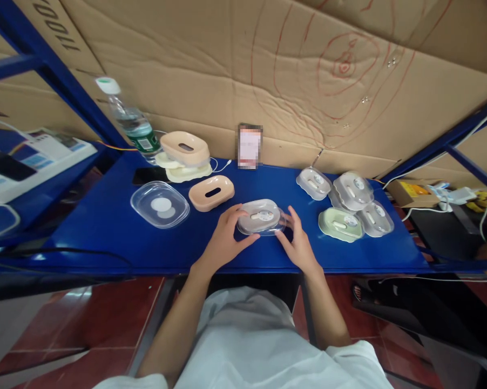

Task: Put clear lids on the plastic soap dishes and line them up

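In front of me on the blue table is a grey oval plastic box (256, 219) under a clear plastic cover, with a small round label and a pale oblong piece on top. My left hand (229, 233) curves around its left side, thumb at the near edge. My right hand (297, 242) grips the right end of the clear cover, thumb and fingers on either side. To the left sits a peach oval shell (203, 199) with a dark slot. Next to it lie stacked clear covers (159, 204) with a white round spot.
Another peach shell (184, 147) rests on cream pieces (189, 172) beside a water bottle (134, 127). Grey covered boxes (352, 189) and a green one (340, 224) stand at the right. A blurred-out card or phone (250, 146) leans against the cardboard wall (211, 65). Blue frame posts flank the table.
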A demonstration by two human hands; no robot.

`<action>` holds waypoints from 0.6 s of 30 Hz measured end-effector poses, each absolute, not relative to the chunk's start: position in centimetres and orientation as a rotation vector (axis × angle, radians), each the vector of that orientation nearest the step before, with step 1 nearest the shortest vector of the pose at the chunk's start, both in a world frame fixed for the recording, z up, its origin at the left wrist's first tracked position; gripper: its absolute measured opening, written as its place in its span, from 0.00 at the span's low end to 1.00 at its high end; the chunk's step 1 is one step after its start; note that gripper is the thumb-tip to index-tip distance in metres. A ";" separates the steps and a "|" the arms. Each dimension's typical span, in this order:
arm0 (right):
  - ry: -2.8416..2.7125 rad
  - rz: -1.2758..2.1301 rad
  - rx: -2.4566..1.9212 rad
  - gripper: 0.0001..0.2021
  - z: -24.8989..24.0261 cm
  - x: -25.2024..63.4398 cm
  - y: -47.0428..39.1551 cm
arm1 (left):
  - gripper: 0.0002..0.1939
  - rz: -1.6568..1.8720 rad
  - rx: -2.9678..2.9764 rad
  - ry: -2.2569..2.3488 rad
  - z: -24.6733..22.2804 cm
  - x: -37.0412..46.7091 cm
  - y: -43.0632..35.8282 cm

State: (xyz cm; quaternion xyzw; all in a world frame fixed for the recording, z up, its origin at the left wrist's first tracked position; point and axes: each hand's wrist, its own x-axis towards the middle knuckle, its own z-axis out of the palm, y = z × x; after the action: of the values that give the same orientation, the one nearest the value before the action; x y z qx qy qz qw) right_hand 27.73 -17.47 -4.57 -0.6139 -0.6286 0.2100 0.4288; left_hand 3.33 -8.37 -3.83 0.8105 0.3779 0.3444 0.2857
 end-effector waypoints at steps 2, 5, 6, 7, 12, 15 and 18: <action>-1.514 0.542 -1.531 0.39 -4.7 27.8 -17.5 | 0.26 0.922 2.152 0.996 -3.9 3.4 -8.6; -1.509 0.532 -1.536 0.36 -4.8 27.9 -17.4 | 0.24 0.926 2.188 1.020 -3.8 3.5 -8.7; -1.517 0.524 -1.545 0.35 -4.7 27.9 -17.4 | 0.24 0.931 2.202 1.023 -3.7 3.6 -8.7; -1.526 0.511 -1.555 0.34 -4.6 27.9 -17.4 | 0.23 0.938 2.215 1.020 -3.8 3.7 -8.6; -1.567 0.415 -1.604 0.30 -4.5 28.2 -17.3 | 0.25 1.007 2.218 0.990 -4.3 3.7 -8.6; -1.641 0.344 -1.636 0.28 -4.8 28.2 -17.2 | 0.30 1.040 2.190 0.950 -4.4 3.6 -8.8; -1.676 0.323 -1.662 0.28 -5.1 28.1 -17.0 | 0.36 1.031 2.225 0.911 -4.3 3.5 -8.8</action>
State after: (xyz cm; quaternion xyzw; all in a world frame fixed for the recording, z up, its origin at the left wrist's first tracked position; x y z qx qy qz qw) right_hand 28.14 -17.02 -5.10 -0.6479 -0.6535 0.1261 0.3706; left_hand 3.52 -8.84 -4.31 0.8212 0.3364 0.3806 0.2599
